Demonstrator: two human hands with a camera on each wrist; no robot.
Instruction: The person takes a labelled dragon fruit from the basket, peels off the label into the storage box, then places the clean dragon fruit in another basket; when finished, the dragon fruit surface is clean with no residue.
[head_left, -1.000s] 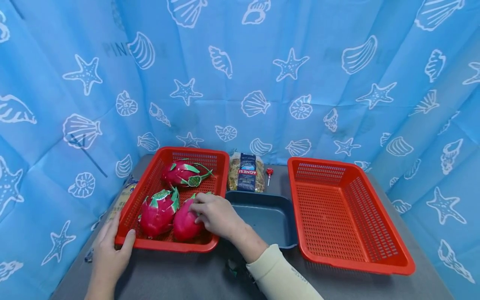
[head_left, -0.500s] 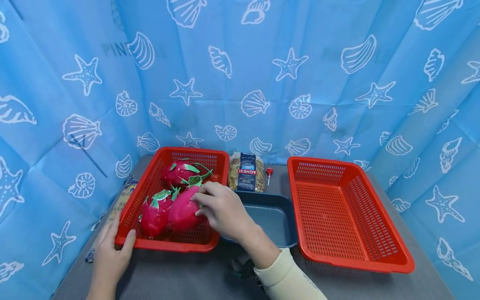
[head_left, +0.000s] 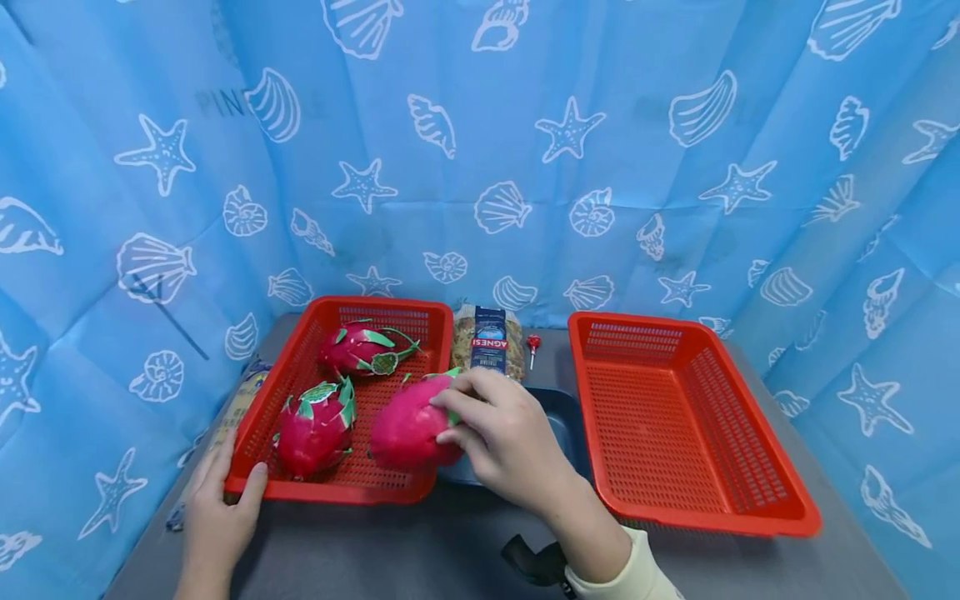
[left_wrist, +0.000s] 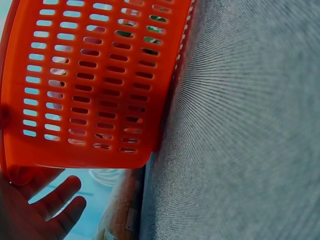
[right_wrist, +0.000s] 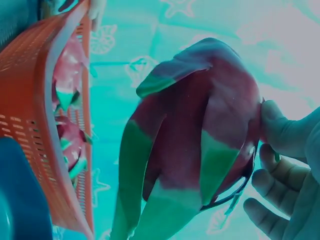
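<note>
My right hand (head_left: pixel 506 437) pinches a pink dragon fruit (head_left: pixel 416 425) with green-tipped scales, fingertips on its right side. In the head view the fruit overlaps the front right corner of the left red basket (head_left: pixel 330 493). The right wrist view shows this dragon fruit (right_wrist: pixel 185 125) up close, apart from the basket. Two more dragon fruits lie in that basket, one at the front left (head_left: pixel 315 433) and one at the back (head_left: pixel 360 346). My left hand (head_left: pixel 221 517) rests on the basket's front left corner, thumb on the front rim, fingers fairly straight along the left side.
A second red basket (head_left: pixel 750 523) stands on the right. Between the baskets is a dark tray (head_left: pixel 573 417), partly hidden by my right hand. Behind it are an Agnesi pasta bag (head_left: pixel 489 337) and a red lollipop (head_left: pixel 533 342). Another packet (head_left: pixel 243 396) lies left of the left basket.
My right hand has lifted the dragon fruit from beside the front left one and carried it right, to the basket's right rim. My left hand has stayed at the corner.
</note>
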